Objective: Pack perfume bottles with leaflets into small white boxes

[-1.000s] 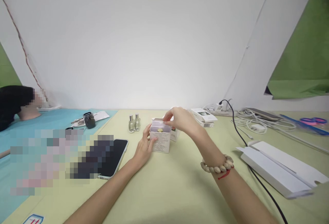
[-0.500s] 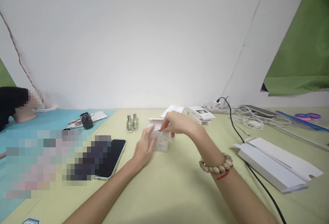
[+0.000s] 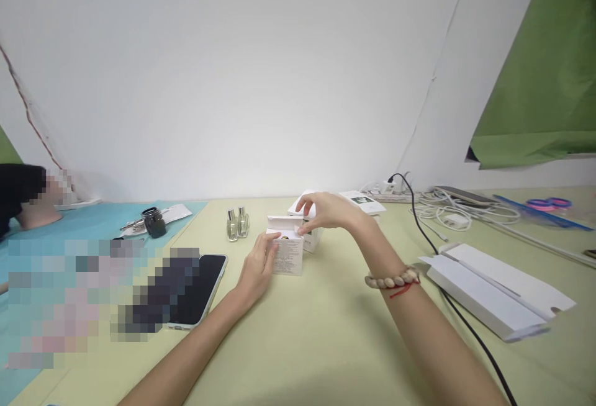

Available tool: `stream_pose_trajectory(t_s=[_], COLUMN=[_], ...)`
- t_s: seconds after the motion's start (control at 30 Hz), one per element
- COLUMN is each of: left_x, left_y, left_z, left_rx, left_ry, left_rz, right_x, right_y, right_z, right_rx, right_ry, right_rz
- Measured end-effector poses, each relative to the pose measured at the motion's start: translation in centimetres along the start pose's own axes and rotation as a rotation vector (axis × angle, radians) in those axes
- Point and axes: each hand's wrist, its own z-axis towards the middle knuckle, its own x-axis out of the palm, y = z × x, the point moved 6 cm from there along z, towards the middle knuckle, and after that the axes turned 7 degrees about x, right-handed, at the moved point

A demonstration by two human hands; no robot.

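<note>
A small white box (image 3: 287,258) with fine print on its front stands on the table, its top flap (image 3: 284,222) raised at the back. Something dark and gold-coloured shows just inside its opening, too small to make out. My left hand (image 3: 255,268) grips the box from its left side. Over the box's right edge hovers my right hand (image 3: 326,212), its thumb near the flap's side and its fingers spread from the thumb, with nothing held. Behind it, other white boxes (image 3: 311,239) are partly covered. To the left stand two small glass bottles (image 3: 237,226).
A phone (image 3: 198,291) lies left, partly blurred out. On the blue mat (image 3: 93,213) stands a dark jar (image 3: 153,224). To the right are an opened white carton (image 3: 493,291), a black cable (image 3: 465,328), white cables (image 3: 447,216) and scissors (image 3: 549,204). A person's dark sleeve (image 3: 21,185) shows far left.
My right hand has lifted from the box's opening, its fingers parting from a pinch. My left hand stays on the box. The view has shifted slightly.
</note>
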Motion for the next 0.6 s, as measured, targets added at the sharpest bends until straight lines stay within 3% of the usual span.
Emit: stream_pose_trajectory(t_s=[0.13,0.23,0.47,0.6], left_x=[-0.3,-0.8,-1.0,-0.8], left_y=[-0.9,-1.7,-2.1,-2.4], left_z=[0.0,0.0,-0.2,-0.3], left_rx=[0.063,0.137,0.239,0.243], left_ry=[-0.054,-0.114,-0.18,-0.156], left_rz=[0.094,0.233,0.284,0.28], right_x=[1.5,2.3,2.1,2.0], right_y=[0.9,1.9,2.5,2.5], right_z=[0.4,0.0,-0.9,-1.4], right_rx=[-0.071,-0.108,-0.156,-0.166], right_ry=[0.092,0.252,0.374,0.463], right_rz=[0.119,0.208,0.31,0.337])
